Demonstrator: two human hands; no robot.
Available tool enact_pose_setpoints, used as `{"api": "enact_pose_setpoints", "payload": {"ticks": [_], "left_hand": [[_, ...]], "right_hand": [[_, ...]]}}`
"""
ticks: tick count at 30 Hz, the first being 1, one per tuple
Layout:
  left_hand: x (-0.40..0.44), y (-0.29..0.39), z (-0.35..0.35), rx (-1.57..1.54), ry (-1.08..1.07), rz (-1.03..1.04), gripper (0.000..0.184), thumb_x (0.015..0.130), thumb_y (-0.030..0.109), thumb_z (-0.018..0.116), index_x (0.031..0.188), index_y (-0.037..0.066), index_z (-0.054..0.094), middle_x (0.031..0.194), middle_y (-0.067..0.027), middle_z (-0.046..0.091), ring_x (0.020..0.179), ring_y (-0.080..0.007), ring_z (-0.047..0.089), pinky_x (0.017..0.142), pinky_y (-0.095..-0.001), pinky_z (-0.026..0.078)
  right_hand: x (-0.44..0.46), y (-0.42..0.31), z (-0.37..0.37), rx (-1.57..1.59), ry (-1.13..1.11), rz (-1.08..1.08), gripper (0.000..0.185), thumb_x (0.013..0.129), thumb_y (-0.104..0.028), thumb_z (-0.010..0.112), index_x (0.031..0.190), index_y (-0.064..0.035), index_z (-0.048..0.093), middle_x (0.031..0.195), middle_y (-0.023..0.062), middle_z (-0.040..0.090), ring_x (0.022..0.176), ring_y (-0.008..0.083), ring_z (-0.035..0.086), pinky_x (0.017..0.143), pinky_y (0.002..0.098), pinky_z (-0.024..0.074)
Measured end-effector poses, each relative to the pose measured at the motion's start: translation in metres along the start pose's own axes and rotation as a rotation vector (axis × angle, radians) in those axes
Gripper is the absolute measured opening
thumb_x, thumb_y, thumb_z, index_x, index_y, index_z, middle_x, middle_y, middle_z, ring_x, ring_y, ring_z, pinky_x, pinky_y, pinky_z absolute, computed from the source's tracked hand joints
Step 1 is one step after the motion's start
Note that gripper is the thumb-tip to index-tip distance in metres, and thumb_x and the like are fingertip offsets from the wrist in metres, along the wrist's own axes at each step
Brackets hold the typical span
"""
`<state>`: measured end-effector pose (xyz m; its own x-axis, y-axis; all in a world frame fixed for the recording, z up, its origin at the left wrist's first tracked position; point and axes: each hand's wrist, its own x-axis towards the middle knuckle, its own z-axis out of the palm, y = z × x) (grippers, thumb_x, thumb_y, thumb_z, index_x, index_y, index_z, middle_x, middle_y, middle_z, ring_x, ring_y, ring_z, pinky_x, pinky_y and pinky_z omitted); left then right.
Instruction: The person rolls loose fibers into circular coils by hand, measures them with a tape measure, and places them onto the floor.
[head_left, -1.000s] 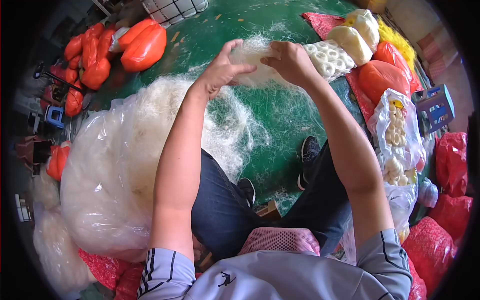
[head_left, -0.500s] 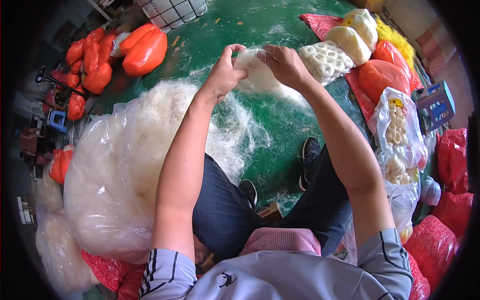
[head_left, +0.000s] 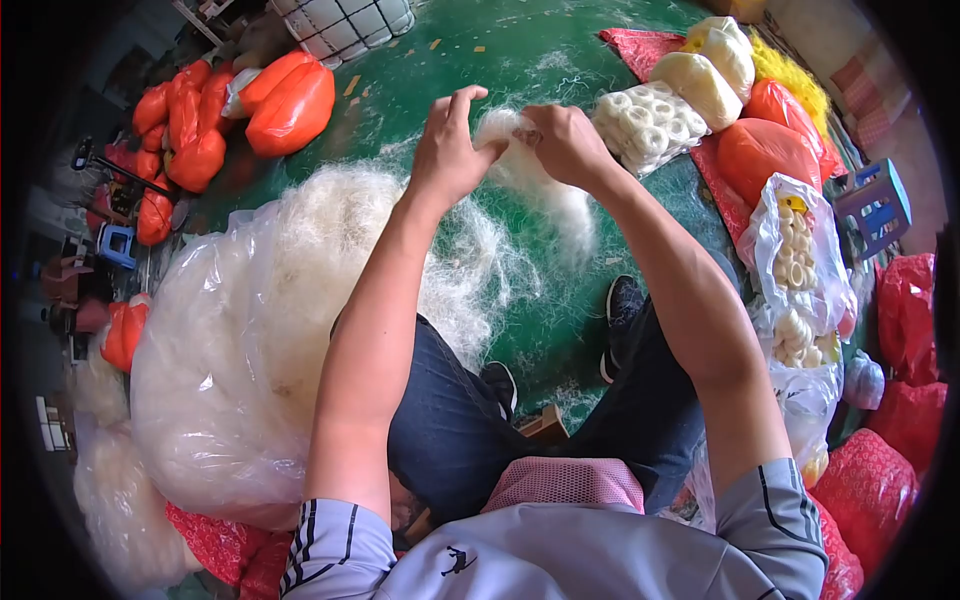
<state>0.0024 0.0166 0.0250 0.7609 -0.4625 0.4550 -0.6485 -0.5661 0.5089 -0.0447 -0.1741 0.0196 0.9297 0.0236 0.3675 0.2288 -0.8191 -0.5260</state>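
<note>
A tuft of pale, hair-like fibre (head_left: 545, 190) hangs in front of me over the green floor. My right hand (head_left: 568, 145) pinches its upper end, and the lower part trails down below that hand. Beside the tuft's top, my left hand (head_left: 450, 145) has its fingers and thumb apart. The thumb tip is close to the fibre; whether it touches cannot be made out. To the left, a large heap of the same fibre (head_left: 340, 230) spills from a clear plastic bag (head_left: 205, 370), with loose strands spreading across the floor.
Orange bags (head_left: 290, 105) lie at the far left. A bag of white rings (head_left: 650, 122), more orange bags (head_left: 768, 155) and yellow fibre (head_left: 795, 85) are at the right. A blue plastic stool (head_left: 873, 212) stands at the right edge. Red bags (head_left: 865, 490) sit low right.
My left hand has opened and come off the fibre. The tuft has swung from stretching rightward to hanging lower below my right hand, which keeps its pinch.
</note>
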Motion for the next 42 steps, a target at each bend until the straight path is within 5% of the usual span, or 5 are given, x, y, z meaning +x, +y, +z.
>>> {"api": "enact_pose_setpoints", "payload": {"ticks": [11,14,18,21,42], "left_hand": [[0.005,-0.023,0.029,-0.799,-0.125,-0.418,0.028,0.089,-0.006,0.050,0.111,-0.007,0.067,0.101,-0.0082,0.074,0.089,-0.0129,0.070,0.078,-0.0313,0.057],[0.007,-0.015,0.018,-0.700,-0.262,-0.488,0.028,0.091,0.001,0.055,0.117,-0.002,0.067,0.105,-0.0127,0.075,0.094,-0.0221,0.073,0.084,-0.0363,0.058],[-0.008,0.011,0.005,0.099,-0.068,0.051,0.036,0.093,0.023,0.064,0.125,0.007,0.065,0.110,-0.0221,0.073,0.103,-0.0458,0.069,0.091,-0.0516,0.054],[-0.003,0.016,0.006,0.211,-0.404,-0.154,0.035,0.094,0.024,0.060,0.121,0.003,0.064,0.108,-0.0257,0.072,0.106,-0.0444,0.068,0.091,-0.0528,0.053],[0.000,-0.001,0.000,-0.126,-0.535,-0.350,0.034,0.097,0.023,0.055,0.115,0.001,0.073,0.111,-0.0269,0.073,0.111,-0.0418,0.069,0.091,-0.0475,0.054]], "right_hand": [[0.000,0.006,0.025,0.288,-0.016,0.077,0.014,0.088,-0.013,0.063,0.094,-0.0020,0.068,0.084,0.0239,0.070,0.084,0.0449,0.070,0.074,0.0522,0.0542],[0.001,0.010,0.020,0.090,-0.022,0.013,0.014,0.088,-0.014,0.063,0.092,-0.0023,0.070,0.083,0.0232,0.071,0.080,0.0434,0.071,0.072,0.0513,0.0553],[-0.009,-0.006,0.005,-0.321,-0.071,-0.124,0.013,0.090,-0.013,0.061,0.091,-0.0052,0.072,0.082,0.0209,0.073,0.074,0.0390,0.073,0.068,0.0482,0.0577],[-0.008,-0.010,0.020,-0.322,-0.068,-0.203,0.013,0.092,-0.015,0.061,0.088,-0.0059,0.070,0.082,0.0195,0.073,0.073,0.0364,0.073,0.066,0.0461,0.0587],[-0.011,-0.015,0.027,-0.188,-0.080,-0.394,0.019,0.095,-0.012,0.053,0.101,0.0019,0.064,0.097,0.0228,0.070,0.099,0.0373,0.069,0.093,0.0432,0.0542]]}}
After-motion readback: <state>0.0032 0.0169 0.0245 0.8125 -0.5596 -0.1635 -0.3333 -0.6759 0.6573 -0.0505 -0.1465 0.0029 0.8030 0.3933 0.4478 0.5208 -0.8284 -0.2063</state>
